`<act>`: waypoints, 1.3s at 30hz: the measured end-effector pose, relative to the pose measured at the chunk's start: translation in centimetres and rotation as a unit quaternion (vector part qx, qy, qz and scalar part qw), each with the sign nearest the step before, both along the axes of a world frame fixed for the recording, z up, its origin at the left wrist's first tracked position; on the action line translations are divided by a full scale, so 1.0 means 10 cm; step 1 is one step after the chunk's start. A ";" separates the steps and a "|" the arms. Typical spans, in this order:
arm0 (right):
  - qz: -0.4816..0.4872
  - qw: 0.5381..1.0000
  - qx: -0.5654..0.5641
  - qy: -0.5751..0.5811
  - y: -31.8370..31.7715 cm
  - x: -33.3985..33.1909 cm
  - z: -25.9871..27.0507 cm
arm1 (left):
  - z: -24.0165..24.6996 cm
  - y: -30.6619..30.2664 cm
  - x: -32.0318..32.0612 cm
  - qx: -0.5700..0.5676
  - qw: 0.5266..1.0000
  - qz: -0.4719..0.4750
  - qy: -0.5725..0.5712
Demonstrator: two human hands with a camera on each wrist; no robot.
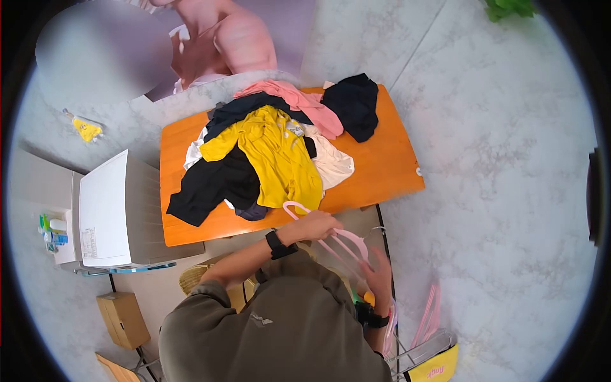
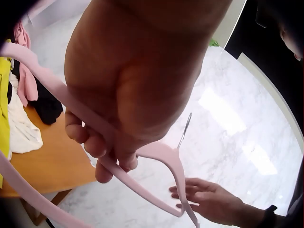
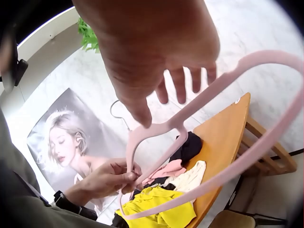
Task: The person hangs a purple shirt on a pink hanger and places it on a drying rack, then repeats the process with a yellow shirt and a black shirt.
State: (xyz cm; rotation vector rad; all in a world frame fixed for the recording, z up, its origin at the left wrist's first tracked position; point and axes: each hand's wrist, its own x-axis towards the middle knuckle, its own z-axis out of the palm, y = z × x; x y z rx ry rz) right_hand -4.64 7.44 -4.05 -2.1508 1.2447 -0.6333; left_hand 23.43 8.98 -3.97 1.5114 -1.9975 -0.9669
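Observation:
My left hand holds a pink clothes hanger with fingers and thumb curled round its bars, just off the table's near edge. The metal hook points away from that hand in the left wrist view. Straight, spread fingers show on my right hand, its thumb close by the hanger's shoulder near the hook. Beyond the left hand, a yellow shirt lies on top of a clothes pile. Around it are black clothing, a cream garment, a pink garment and a dark garment.
The clothes lie on an orange wooden table. A white-topped cabinet stands at its left, with a cardboard box below. More pink hangers hang by a metal rack at lower right, beside a yellow item with pink lettering.

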 end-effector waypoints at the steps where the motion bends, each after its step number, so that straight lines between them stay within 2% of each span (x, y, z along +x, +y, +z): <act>1: 0.071 0.988 0.137 0.033 -0.05 0.05 -0.13 | 0.04 0.01 0.06 0.004 1.000 -0.005 0.007; 2: 0.074 0.987 0.136 0.035 -0.08 0.08 -0.25 | 0.06 0.02 0.11 0.010 1.000 -0.011 0.015; 4: 0.156 0.942 0.287 0.074 -0.15 0.16 -0.33 | -0.03 -0.03 0.20 -0.017 1.000 -0.014 -0.005; 5: 0.158 0.942 0.285 0.077 -0.17 0.17 -0.35 | -0.09 -0.07 0.23 -0.044 0.998 -0.018 -0.027; 6: 0.128 0.910 0.394 0.023 -0.17 0.22 -0.30 | -0.14 -0.13 0.27 -0.046 0.998 -0.015 -0.025; 7: 0.094 0.863 0.496 -0.031 -0.16 0.26 -0.28 | -0.19 -0.19 0.32 -0.098 0.995 0.007 0.022; 8: 0.093 0.863 0.495 -0.029 -0.15 0.27 -0.29 | -0.25 -0.26 0.37 -0.148 0.986 0.029 0.069; 10: 0.058 0.851 0.516 -0.074 -0.13 0.23 -0.30 | -0.24 -0.42 0.61 -0.181 0.972 0.126 0.083; 12: 0.045 0.855 0.512 -0.075 -0.09 0.15 -0.31 | -0.35 -0.54 0.89 -0.149 0.944 0.281 0.084; 14: 0.033 0.860 0.502 -0.085 -0.06 0.08 -0.35 | -0.66 -0.66 1.20 -0.088 0.924 0.370 -0.033; 15: 0.005 0.857 0.505 -0.105 -0.02 0.03 -0.39 | -0.84 -0.70 1.32 -0.092 0.927 0.363 -0.034; 17: -0.033 0.850 0.509 -0.133 0.05 0.00 -0.43 | -1.18 -0.78 1.47 -0.040 0.884 0.451 -0.114; 18: -0.047 0.848 0.503 -0.162 0.09 -0.01 -0.42 | -1.24 -0.80 1.49 -0.038 0.888 0.443 -0.116; 20: -0.061 0.846 0.493 -0.194 0.11 0.00 -0.44 | -1.33 -0.91 1.55 -0.021 0.853 0.499 -0.153; 23: -0.074 0.847 0.484 -0.207 0.16 0.00 -0.47 | -1.09 -1.00 1.56 0.031 0.845 0.517 -0.130; 27: -0.054 0.847 0.484 -0.212 0.17 -0.01 -0.52 | -1.49 -1.15 1.87 0.040 0.865 0.487 -0.110; 29: -0.049 0.849 0.479 -0.219 0.19 -0.02 -0.55 | -1.62 -1.16 1.93 -0.067 0.879 0.465 -0.081; 33: -0.050 0.856 0.466 -0.217 0.18 0.00 -0.54 | -1.23 -1.01 1.62 -0.099 0.896 0.433 -0.023; 35: -0.050 0.854 0.467 -0.223 0.18 0.04 -0.52 | -0.87 -0.79 1.31 -0.119 0.899 0.415 0.078; 39: -0.044 0.859 0.474 -0.189 0.12 0.13 -0.51 | -0.70 -0.44 0.82 -0.105 0.903 0.408 0.087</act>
